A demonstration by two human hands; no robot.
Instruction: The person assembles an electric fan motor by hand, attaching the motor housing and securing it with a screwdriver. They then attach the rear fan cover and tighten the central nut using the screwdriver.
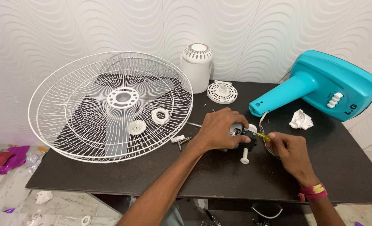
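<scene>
My left hand [217, 129] grips a small black fan motor [241, 134] on the dark table [152, 175]; a white shaft piece [245, 156] sticks out below it toward me. My right hand [289, 151] holds a yellow-handled screwdriver [263, 136] with its tip at the motor's side. Wires [263, 120] run from the motor toward the neck of a turquoise fan base [319, 86] lying on its side at the right. A red and yellow band is on my right wrist.
White wire fan guards [90, 104] with white rings and a cap inside fill the table's left. A white motor cover [197, 67] and a round vented disc [222, 92] stand at the back. Crumpled white paper [301, 119], loose screws [182, 141], foil scraps on the floor [6, 158].
</scene>
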